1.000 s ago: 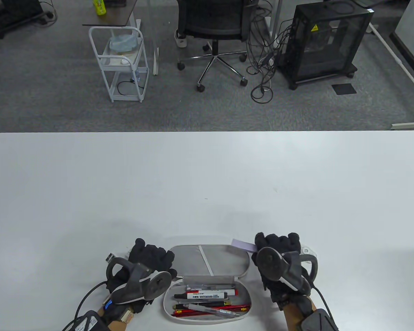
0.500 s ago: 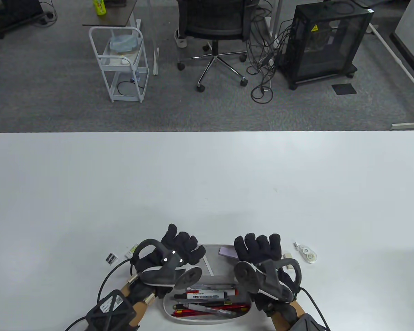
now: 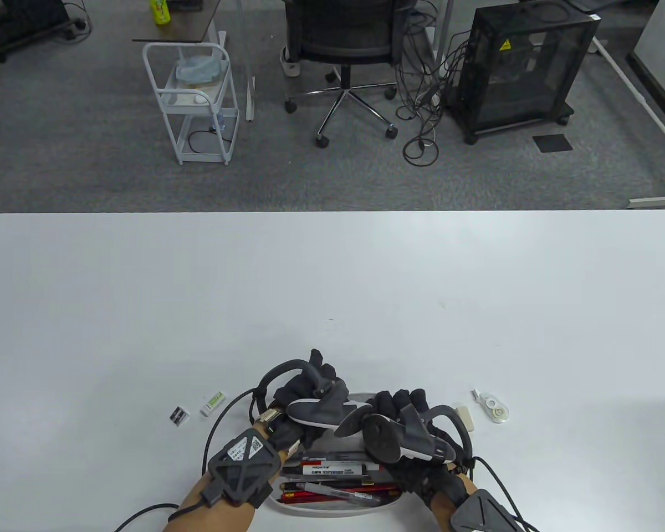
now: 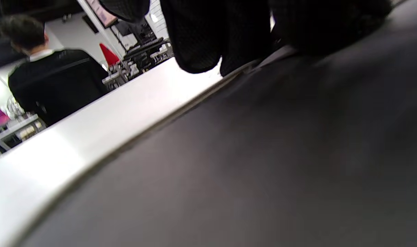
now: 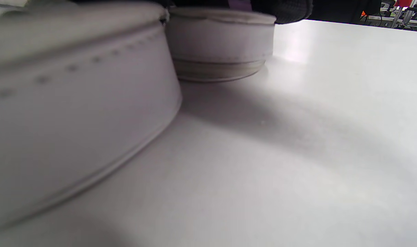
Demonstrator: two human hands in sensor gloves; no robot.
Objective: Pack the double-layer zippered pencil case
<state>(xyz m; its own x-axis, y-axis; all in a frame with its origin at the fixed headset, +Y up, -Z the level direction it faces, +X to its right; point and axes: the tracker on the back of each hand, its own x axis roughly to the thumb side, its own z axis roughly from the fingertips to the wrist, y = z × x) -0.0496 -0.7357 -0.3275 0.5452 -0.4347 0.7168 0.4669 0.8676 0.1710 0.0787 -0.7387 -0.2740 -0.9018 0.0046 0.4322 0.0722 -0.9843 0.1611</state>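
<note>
The white pencil case [image 3: 332,505] lies open at the table's near edge. Its near half holds several pens and markers [image 3: 332,471]. Both gloved hands are over its far half, which they mostly hide. My left hand [image 3: 317,382] reaches in from the left; in the left wrist view its fingers [image 4: 201,37] hang down to the far rim above the dark grey lining [image 4: 263,154]. My right hand [image 3: 400,402] is beside it. A purple sticky-note pad [image 5: 239,4] shows at its fingers, above the case's far half [image 5: 218,44].
A correction tape [image 3: 494,407] and a white eraser [image 3: 464,417] lie right of the case. A green-labelled eraser [image 3: 213,404] and a small black-and-white box [image 3: 179,415] lie to its left. The white table [image 3: 332,288] stretches beyond.
Both hands have moved inward from the case's sides and now meet over its far half. The right hand brought the purple pad from the case's right end over the far half.
</note>
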